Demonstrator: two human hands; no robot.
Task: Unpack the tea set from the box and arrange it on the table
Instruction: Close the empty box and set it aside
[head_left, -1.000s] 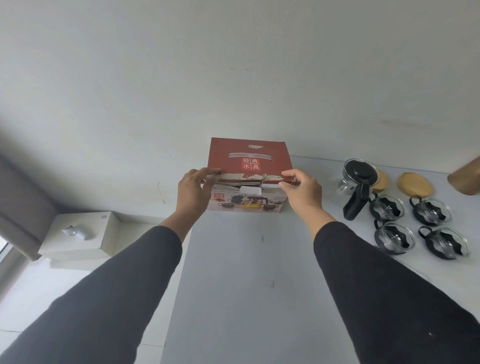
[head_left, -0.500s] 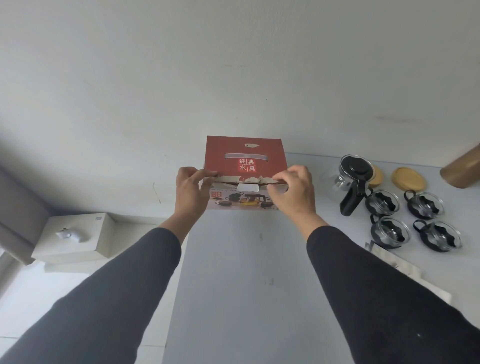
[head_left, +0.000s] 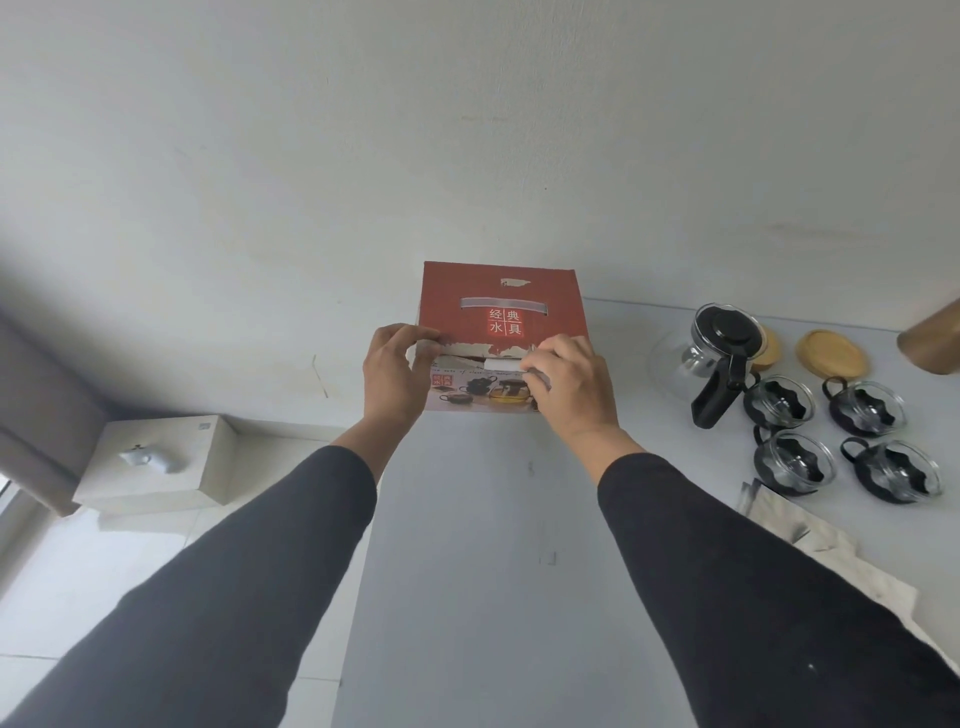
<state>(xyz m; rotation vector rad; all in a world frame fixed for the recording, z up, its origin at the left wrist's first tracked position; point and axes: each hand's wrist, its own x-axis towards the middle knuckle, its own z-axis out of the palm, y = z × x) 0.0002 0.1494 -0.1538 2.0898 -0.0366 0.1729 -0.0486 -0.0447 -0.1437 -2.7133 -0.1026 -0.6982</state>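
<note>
Both hands, left (head_left: 393, 371) & right (head_left: 571, 382), grip red box (head_left: 500, 312) lid edge on worktop (head_left: 467, 571); teapot (head_left: 714, 351) w/ cups nearby.

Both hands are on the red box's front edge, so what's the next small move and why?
Probably press the red box lid flap down shut. Both the left hand and right hand pinch its torn front edge, while the teapot and four cups already stand on the table.

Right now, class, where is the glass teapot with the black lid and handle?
In the head view, the glass teapot stands on the table, right of the red box, with a wooden coaster and four glass cups nearby.
</note>
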